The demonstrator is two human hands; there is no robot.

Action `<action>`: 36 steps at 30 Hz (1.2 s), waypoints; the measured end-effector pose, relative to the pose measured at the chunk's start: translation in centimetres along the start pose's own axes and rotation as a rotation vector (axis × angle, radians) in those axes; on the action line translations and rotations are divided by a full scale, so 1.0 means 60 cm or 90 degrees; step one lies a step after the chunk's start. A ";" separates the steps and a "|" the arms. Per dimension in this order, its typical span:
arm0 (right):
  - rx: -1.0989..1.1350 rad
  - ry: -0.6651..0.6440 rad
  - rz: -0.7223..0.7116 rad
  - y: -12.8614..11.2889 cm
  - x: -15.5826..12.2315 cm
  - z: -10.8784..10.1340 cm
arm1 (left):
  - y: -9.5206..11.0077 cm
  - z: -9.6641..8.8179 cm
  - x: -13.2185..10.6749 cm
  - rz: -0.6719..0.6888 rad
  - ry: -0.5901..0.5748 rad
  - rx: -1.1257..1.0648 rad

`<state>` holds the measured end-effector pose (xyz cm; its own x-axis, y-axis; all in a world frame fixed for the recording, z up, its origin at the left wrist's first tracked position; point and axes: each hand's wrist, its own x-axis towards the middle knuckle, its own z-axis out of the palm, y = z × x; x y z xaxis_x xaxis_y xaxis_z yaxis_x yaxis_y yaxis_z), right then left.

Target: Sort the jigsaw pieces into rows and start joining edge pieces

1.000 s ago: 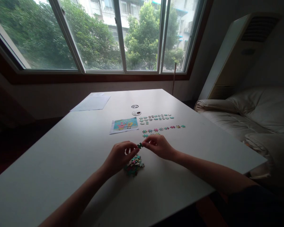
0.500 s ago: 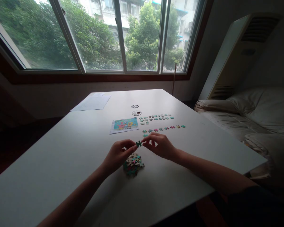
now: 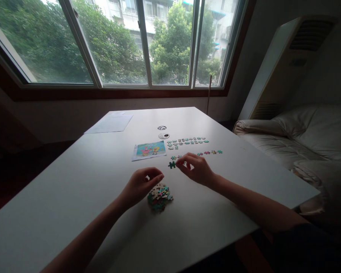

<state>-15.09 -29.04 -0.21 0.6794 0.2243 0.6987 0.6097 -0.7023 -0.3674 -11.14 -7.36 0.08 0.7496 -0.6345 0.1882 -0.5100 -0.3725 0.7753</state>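
Observation:
My right hand pinches a small green puzzle piece just above the white table, beside the near row of laid-out pieces. My left hand hovers with curled fingers right over a small heap of loose puzzle pieces; I see nothing held in it. A further row of pieces lies behind, and a colourful cartoon reference picture lies to the left of the rows.
Sheets of paper lie at the table's far left. Two round cable grommets sit mid-table. A pale sofa stands close on the right, a tall white unit behind it, and a wide window beyond.
My right hand has carried the green piece up and away from my left hand, toward the near row. My left hand let go of it and stayed over the heap.

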 end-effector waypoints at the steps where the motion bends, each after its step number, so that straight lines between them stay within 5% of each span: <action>1: -0.005 0.019 0.009 0.005 0.002 -0.004 | -0.004 -0.004 0.001 0.008 0.008 0.036; 7: -0.027 0.086 0.054 0.024 0.009 -0.025 | -0.035 -0.028 0.001 0.096 -0.027 0.205; 13: -0.039 0.096 0.056 0.024 0.010 -0.028 | -0.063 -0.032 0.002 0.126 -0.094 0.182; 21: -0.042 0.095 0.033 0.026 0.014 -0.031 | -0.054 -0.032 0.001 0.137 -0.123 0.172; 26: -0.112 0.005 0.075 0.040 0.026 -0.061 | -0.050 -0.035 -0.001 0.140 -0.121 0.203; 31: -0.183 -0.177 0.153 0.086 0.024 -0.099 | -0.058 -0.034 0.000 0.125 -0.085 0.218; 36: -0.156 -0.302 0.210 0.126 0.009 -0.100 | -0.066 -0.035 0.002 0.122 -0.058 0.246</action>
<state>-12.56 -38.31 1.09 0.9572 0.2052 0.2040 0.2642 -0.9075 -0.3266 -8.18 -4.55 -1.71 0.5950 -0.7674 0.2390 -0.7691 -0.4573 0.4465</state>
